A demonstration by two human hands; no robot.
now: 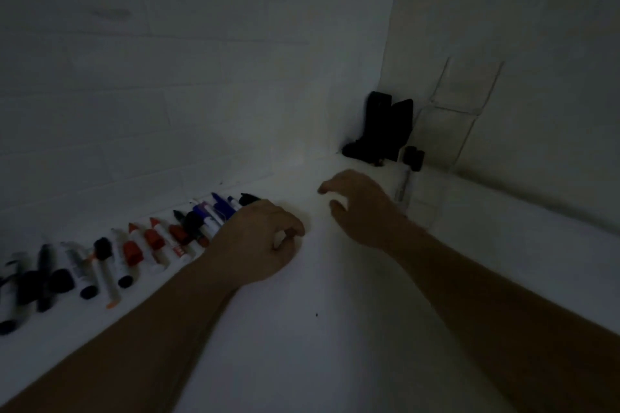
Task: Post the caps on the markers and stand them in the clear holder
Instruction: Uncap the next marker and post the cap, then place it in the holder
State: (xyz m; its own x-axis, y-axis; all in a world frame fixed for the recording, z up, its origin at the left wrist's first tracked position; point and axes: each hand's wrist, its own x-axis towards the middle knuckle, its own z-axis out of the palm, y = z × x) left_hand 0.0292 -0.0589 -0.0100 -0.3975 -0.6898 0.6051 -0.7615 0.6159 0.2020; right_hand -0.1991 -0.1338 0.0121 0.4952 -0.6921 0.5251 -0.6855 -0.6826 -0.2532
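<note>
We see a dim white tabletop (pixel 335 329) set into the corner of a white wall. Along its left edge lies a row of markers (pixel 134 251), side by side and partly overlapping, with loose caps among them: black ones at the near end, red ones in the middle, blue or purple ones at the far end. Several red markers show bare tips, and one white-barrelled marker ends in an orange tip (pixel 110 304).

Our left hand (pixel 258 241) rests at the far end of that row, knuckles up, fingers curled under with thumb and forefinger drawn together; we cannot tell in this light whether they pinch anything.

Our right hand (pixel 359 208) hovers above the table between the row and the holder, fingers spread and loosely bent, grasping nothing.

The clear holder (pixel 436 157) stands at the right wall near the corner, its tall back panel leaning on the wall. Inside it stand two capped markers (pixel 409 171), black caps up, white barrels touching. Just left of the holder, in the corner itself, sits a black object (pixel 382 127) we cannot identify.
</note>
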